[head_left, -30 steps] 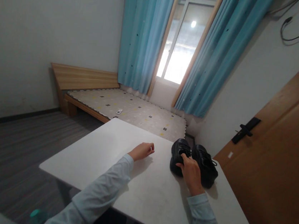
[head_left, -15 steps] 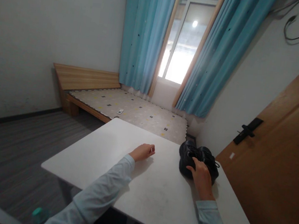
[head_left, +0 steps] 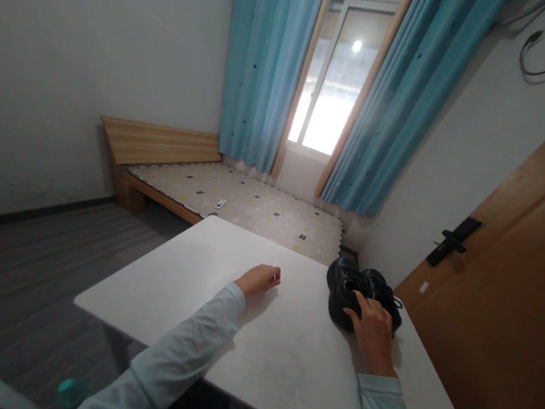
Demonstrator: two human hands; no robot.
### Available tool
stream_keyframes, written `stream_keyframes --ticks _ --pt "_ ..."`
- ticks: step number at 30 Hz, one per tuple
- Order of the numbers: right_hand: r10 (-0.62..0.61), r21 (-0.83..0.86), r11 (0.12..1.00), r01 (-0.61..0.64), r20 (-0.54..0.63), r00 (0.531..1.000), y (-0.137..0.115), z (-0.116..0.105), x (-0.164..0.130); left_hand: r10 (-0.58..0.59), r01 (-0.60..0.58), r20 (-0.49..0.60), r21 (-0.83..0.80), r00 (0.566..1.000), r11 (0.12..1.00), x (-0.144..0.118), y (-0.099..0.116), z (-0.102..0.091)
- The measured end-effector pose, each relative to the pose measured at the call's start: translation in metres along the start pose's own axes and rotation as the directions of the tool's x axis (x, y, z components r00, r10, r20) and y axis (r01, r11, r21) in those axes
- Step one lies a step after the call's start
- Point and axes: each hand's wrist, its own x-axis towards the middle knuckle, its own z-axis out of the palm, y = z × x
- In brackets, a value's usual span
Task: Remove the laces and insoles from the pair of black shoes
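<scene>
1. Black shoes (head_left: 338, 304) sit side by side at white table's (head_left: 159, 287) far right.
2. Right hand (head_left: 375, 326) on shoes, thumb parted from fingers, probably steadying; firmness: cannot tell.
3. Left hand (head_left: 258, 280) loosely curled mid-table, seemingly idle; contents hidden.

Black shoes (head_left: 342, 299), laced, side by side

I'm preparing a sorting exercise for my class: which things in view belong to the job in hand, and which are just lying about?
Part of the job:
Black shoes, touched by the right hand
White table under them

Just about:
Bed
Small white object on it
Blue curtains
Wooden door
</scene>
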Motion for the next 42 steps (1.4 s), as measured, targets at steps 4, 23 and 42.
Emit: stream_keyframes --ticks 4,23,42 --pt "0.042 0.003 0.999 -0.042 0.001 0.999 -0.004 -0.002 -0.001 0.013 -0.013 -0.005 0.004 1.000 1.000 0.000 -0.001 0.002" --pt "0.179 -0.039 0.983 -0.180 -0.029 0.983 0.005 0.005 -0.006 -0.003 0.003 0.010 0.041 1.000 0.999 -0.002 0.001 0.001" --pt "-0.079 0.102 0.990 0.095 -0.147 0.986 0.012 -0.002 0.002 0.000 -0.001 0.002 0.050 1.000 0.999 -0.007 0.001 -0.002"
